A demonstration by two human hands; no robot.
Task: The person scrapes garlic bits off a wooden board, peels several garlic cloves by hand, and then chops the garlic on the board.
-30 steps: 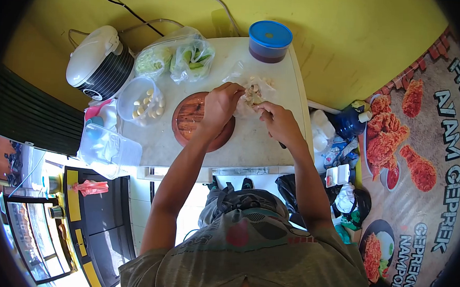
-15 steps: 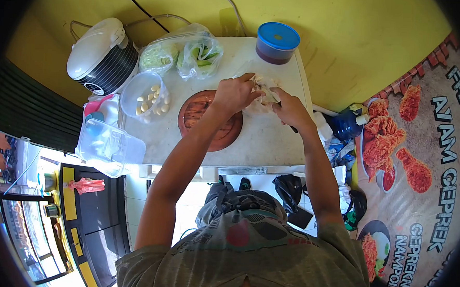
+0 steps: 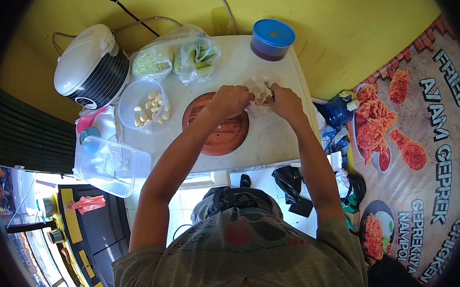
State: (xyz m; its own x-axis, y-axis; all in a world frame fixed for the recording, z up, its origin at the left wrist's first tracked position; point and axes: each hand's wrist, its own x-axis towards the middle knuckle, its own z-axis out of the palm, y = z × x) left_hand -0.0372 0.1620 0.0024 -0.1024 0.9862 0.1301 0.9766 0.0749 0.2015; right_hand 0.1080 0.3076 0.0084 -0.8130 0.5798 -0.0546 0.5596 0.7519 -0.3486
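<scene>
A clear plastic bag (image 3: pixel 257 85) with pale, papery bits that look like garlic skins lies near the table's right side. My left hand (image 3: pixel 233 100) is closed at the bag's left edge, fingers curled in. On the opposite side my right hand (image 3: pixel 286 102) grips the bag with bent fingers; no knife shows in it. Just below my left hand is a round wooden board (image 3: pixel 230 135) with small scraps on it, partly covered by my forearm. A clear round tub (image 3: pixel 125 102) holds several peeled garlic cloves (image 3: pixel 147 116) to the left.
Bags of shredded greens (image 3: pixel 153 62) and cut green vegetables (image 3: pixel 200 59) lie at the back. A blue-lidded tub (image 3: pixel 273 34) stands at the back right corner. A rice cooker (image 3: pixel 96 66) and a clear rectangular container (image 3: pixel 112 163) occupy the left side.
Both hands have come down slightly and now pinch the bag's two sides. The dark handle seen under my right hand earlier no longer shows. The view has shifted a little.
</scene>
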